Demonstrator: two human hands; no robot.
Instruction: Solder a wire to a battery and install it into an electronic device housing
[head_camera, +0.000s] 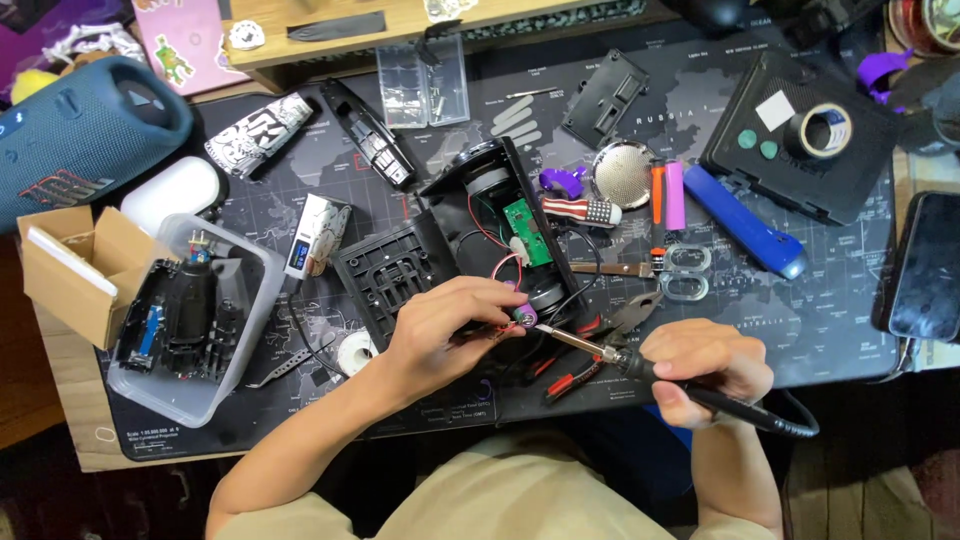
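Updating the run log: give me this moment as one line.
left hand: pinches purple cell | right hand: grips soldering iron, tip at cell | opened black casing behind

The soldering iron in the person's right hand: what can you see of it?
The soldering iron is a slim black pen-shaped tool with a bare metal tip. The right hand grips its dark handle, and a black cable leaves the rear end. It lies nearly level, tip pointing left at the small purple cylinder pinched in the left hand.

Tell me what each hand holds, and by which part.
The left hand pinches a small purple cylinder by its side. The right hand holds a soldering iron by its black handle.
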